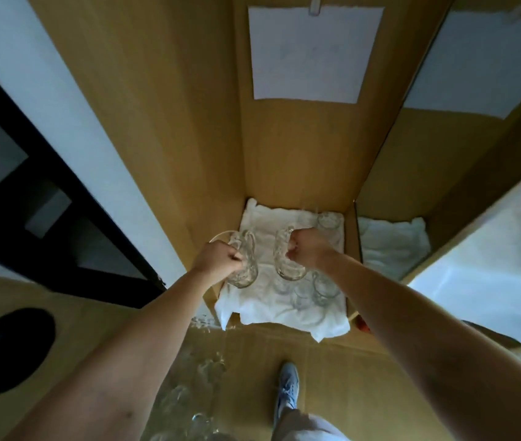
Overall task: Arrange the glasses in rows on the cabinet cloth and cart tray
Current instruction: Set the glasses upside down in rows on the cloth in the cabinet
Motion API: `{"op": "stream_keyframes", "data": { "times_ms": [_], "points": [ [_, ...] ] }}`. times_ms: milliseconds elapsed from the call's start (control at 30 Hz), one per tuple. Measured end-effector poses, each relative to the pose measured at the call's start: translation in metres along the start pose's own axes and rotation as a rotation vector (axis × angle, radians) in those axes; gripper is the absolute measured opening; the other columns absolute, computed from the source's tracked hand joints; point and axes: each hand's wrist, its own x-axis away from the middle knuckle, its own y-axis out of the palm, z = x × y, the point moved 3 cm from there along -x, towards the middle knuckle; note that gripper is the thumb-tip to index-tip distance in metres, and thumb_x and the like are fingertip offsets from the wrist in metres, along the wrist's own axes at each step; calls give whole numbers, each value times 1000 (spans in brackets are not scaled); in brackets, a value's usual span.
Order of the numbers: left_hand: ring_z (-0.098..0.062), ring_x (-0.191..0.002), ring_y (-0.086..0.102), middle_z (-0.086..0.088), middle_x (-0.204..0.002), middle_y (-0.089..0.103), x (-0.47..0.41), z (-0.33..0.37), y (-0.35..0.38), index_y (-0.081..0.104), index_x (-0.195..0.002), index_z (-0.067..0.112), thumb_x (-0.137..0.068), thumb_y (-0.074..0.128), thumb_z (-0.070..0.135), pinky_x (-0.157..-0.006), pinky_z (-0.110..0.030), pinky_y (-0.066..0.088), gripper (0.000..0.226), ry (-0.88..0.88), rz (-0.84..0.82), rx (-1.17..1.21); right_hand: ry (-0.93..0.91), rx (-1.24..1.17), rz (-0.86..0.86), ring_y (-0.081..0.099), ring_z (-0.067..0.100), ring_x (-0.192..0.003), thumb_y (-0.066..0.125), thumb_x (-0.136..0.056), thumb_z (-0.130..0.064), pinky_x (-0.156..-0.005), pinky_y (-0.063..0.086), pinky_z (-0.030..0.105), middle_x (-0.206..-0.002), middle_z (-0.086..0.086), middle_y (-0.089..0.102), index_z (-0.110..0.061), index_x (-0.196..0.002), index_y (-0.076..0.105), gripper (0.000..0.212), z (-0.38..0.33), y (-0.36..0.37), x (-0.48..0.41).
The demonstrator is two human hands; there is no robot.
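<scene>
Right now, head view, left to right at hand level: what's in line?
Black frame → left hand → left glass mug → right glass mug → right hand → cabinet divider → side cloth in the right compartment.

White cloth [268, 222]: bare at back left and front left.
Taken: cluster of glasses [311, 292] front right; single glass [329, 219] back right.
Bounds: side panel [211, 192] left, divider [357, 240] right.
Over the middle: left hand [217, 259] gripping left mug [248, 268], right hand [308, 249] gripping right mug [284, 265].
</scene>
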Motion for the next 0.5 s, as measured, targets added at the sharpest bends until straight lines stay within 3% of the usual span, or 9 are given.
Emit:
{"op": "stream_keyframes", "data": {
  "times_ms": [67, 167, 233, 300, 367, 500],
  "points": [
    [-13, -68, 61, 1, -67, 67, 23, -4, 1, 74, -75, 13, -78, 68, 21, -58, -21, 45, 10, -6, -9, 1, 45, 14, 4, 62, 25, -96, 57, -83, -20, -75, 46, 26, -89, 5, 63, -22, -64, 42, 24, -8, 2, 32],
    [-19, -78, 65, 2, -64, 64, 54, -11, 10, 72, -70, 18, -78, 68, 23, -71, -29, 50, 11, 23, -91, -79, 79, -38, 57, 61, 25, -95, 59, -84, -20, -74, 46, 26, -98, 9, 67, -16, -81, 61, 6, -12, 15, 85],
    [-18, -86, 67, 0, -81, 71, 72, -13, 24, 76, -82, 15, -77, 71, 23, -77, -30, 52, 10, 30, -171, -115, 106, -59, 57, 61, 26, -94, 59, -82, -21, -71, 43, 26, -96, 8, 68, -23, -67, 51, 18, -10, 29, 123],
    [-17, -81, 68, 1, -86, 73, 91, -9, 44, 77, -85, 15, -77, 73, 22, -72, -29, 54, 11, 42, -257, -145, 143, -39, 20, 61, 27, -94, 59, -81, -21, -69, 41, 26, -95, 9, 67, -23, -64, 46, 21, -2, 44, 156],
    [-16, -74, 67, 0, -80, 72, 111, 3, 65, 76, -79, 17, -76, 73, 22, -67, -27, 53, 7, 78, -324, -191, 188, 2, 11, 61, 28, -98, 59, -81, -22, -73, 46, 28, -99, 9, 67, -16, -79, 60, 6, 11, 54, 188],
    [-12, -77, 68, 2, -79, 74, 144, 41, 105, 77, -76, 18, -75, 72, 23, -70, -27, 53, 7, 193, -408, -212, 263, 148, -63, 61, 25, -103, 58, -86, -23, -76, 47, 27, -109, 10, 65, -9, -109, 67, 28, 45, 56, 247]
  ]
}}
